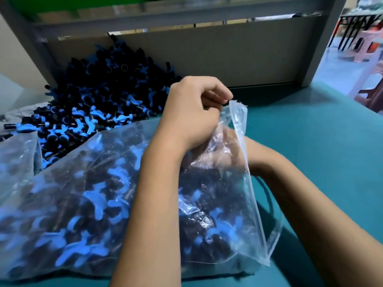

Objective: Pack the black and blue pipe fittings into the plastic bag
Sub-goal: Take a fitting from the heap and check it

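Note:
A clear zip plastic bag (255,204) lies on the teal table, largely filled with black and blue pipe fittings (93,195). Behind it a big loose pile of the same fittings (99,100) rests against the grey back panel. My left hand (192,112) is above the bag's mouth with curled fingers, pinching the upper corner of the bag's rim. My right hand (217,146) is inside the bag's mouth and shows only dimly through the plastic, so its fingers are unclear.
The teal table (321,146) stretches to the right of the bag. A grey back panel (207,56) and frame wall off the far side. Another piece of clear plastic (16,154) lies at the left edge. Pink stools (369,48) stand beyond the table on the right.

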Motion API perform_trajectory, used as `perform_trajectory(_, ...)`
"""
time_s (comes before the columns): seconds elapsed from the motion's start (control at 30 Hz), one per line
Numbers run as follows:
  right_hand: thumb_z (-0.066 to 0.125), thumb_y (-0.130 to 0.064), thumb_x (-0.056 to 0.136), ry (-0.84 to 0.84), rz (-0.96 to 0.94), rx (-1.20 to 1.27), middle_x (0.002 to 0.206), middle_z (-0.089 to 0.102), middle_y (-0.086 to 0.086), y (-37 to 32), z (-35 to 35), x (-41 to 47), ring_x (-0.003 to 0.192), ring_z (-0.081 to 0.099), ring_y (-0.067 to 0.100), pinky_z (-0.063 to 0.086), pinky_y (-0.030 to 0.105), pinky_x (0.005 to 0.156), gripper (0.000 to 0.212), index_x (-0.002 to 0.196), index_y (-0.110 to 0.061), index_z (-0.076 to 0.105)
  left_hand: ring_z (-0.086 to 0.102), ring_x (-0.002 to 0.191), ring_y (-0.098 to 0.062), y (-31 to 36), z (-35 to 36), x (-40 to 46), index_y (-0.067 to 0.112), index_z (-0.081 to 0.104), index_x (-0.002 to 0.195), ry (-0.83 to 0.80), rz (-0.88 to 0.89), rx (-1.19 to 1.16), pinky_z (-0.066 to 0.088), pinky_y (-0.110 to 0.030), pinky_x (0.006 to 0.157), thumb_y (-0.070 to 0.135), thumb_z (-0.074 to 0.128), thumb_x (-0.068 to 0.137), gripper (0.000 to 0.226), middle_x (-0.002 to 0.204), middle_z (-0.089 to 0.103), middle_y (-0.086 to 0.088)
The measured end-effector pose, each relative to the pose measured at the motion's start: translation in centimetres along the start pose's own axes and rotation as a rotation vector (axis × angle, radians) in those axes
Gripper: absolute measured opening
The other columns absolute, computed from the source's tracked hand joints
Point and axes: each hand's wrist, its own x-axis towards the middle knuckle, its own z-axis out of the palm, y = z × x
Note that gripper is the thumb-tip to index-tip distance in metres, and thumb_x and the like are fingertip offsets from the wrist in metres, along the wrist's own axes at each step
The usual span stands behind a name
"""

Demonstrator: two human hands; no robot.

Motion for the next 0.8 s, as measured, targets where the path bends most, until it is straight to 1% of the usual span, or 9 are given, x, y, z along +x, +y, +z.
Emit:
perform_trajectory(0.03, 0.067, -0.018, 0.079, -0.030, 0.008, 0.035, 0.083, 0.061, 0.031, 0.3, -0.7, -0.2, 0.075, 0.053, 0.016, 0.051, 0.042, 0.064, 0.042, 0.096, 0.020, 0.059, 0.074, 0.081, -0.008, -0.3, -0.6, 0.0, 0.014, 0.080, 0.090, 0.035, -0.014, 0.012, 0.059, -0.023, 0.080, -0.013, 0.052, 0.074, 0.042, 0.084, 0.077, 0.001)
perform_trajectory(0.1, 0.073, -0.025, 0.079, -0.076, 0.125, 0.065, 0.069, 0.052, 0.017, 1.5, -2.7, -0.4, 0.061, 0.045, 0.017, 0.037, 0.029, 0.046, 0.034, 0.082, 0.006, 0.059, 0.073, 0.082, -0.006, -1.4, -1.9, 0.0, 0.016, 0.081, 0.089, 0.142, -0.072, 0.077, 0.058, -0.020, 0.080, -0.008, 0.054, 0.075, 0.038, 0.084, 0.077, 0.004)
perform_trajectory(0.17, 0.072, -0.021, 0.083, 0.012, 0.194, 0.162, 0.063, 0.038, 0.010, 3.2, -4.4, -0.4, 0.054, 0.030, 0.014, 0.020, 0.022, 0.044, 0.029, 0.069, -0.002, 0.053, 0.067, 0.074, 0.002, -3.1, -3.3, -0.2, 0.021, 0.081, 0.086, 0.281, -0.191, 0.169, 0.050, -0.008, 0.070, -0.002, 0.058, 0.078, 0.033, 0.078, 0.073, 0.011)
perform_trajectory(0.23, 0.066, -0.012, 0.087, 0.190, 0.175, 0.345, 0.058, 0.033, 0.005, 5.1, -5.2, 0.1, 0.054, 0.021, 0.014, 0.011, 0.026, 0.048, 0.029, 0.062, -0.015, 0.051, 0.060, 0.062, 0.005, -4.7, -4.7, -0.7, 0.027, 0.079, 0.079, 0.415, -0.347, 0.224, 0.038, -0.002, 0.052, 0.003, 0.059, 0.080, 0.031, 0.070, 0.068, 0.013)
perform_trajectory(0.33, 0.062, -0.009, 0.087, 0.573, 0.215, 0.574, 0.050, 0.035, -0.004, 7.4, -4.8, 3.5, 0.043, 0.022, 0.011, 0.014, 0.018, 0.044, 0.036, 0.059, -0.019, 0.042, 0.060, 0.064, -0.003, -6.6, -6.1, -1.5, 0.030, 0.073, 0.070, 0.491, -0.538, 0.270, 0.036, -0.015, 0.046, 0.007, 0.058, 0.082, 0.030, 0.066, 0.066, 0.013)
perform_trajectory(0.43, 0.065, -0.013, 0.093, 0.788, 0.317, 0.325, 0.050, 0.045, -0.004, 9.9, -3.9, 8.8, 0.042, 0.038, 0.010, 0.028, 0.020, 0.046, 0.033, 0.065, -0.017, 0.048, 0.064, 0.070, -0.017, -7.4, -6.1, -1.6, 0.029, 0.069, 0.062, 0.471, -0.618, 0.336, 0.038, -0.023, 0.055, 0.007, 0.058, 0.080, 0.030, 0.063, 0.065, 0.013)
perform_trajectory(0.57, 0.073, -0.028, 0.086, 0.429, 0.320, -0.392, 0.086, 0.067, 0.003, 12.1, -2.0, 16.2, 0.083, 0.063, 0.022, 0.044, 0.028, 0.074, 0.016, 0.089, -0.017, 0.062, 0.065, 0.076, -0.021, -7.8, -5.5, -1.3, 0.031, 0.070, 0.068, 0.419, -0.628, 0.392, 0.044, -0.026, 0.059, 0.010, 0.056, 0.082, 0.029, 0.073, 0.068, 0.012)
perform_trajectory(0.7, 0.073, -0.041, 0.085, 0.077, 0.156, -0.749, 0.126, 0.055, 0.013, 12.2, 1.7, 21.8, 0.114, 0.052, 0.036, 0.044, 0.038, 0.097, 0.061, 0.137, -0.018, 0.050, 0.065, 0.079, -0.020, -7.8, -5.3, -1.4, 0.032, 0.072, 0.077, 0.413, -0.633, 0.404, 0.056, -0.035, 0.068, 0.012, 0.057, 0.084, 0.026, 0.079, 0.069, 0.010)
perform_trajectory(0.8, 0.064, -0.042, 0.089, -0.048, -0.047, -0.921, 0.145, 0.040, 0.012, 12.0, 4.6, 25.9, 0.123, 0.040, 0.039, 0.034, 0.044, 0.108, 0.076, 0.156, -0.027, 0.029, 0.065, 0.080, -0.021, -8.0, -5.5, -1.3, 0.030, 0.070, 0.076, 0.419, -0.633, 0.391, 0.053, -0.033, 0.065, 0.009, 0.057, 0.083, 0.026, 0.084, 0.069, 0.009)
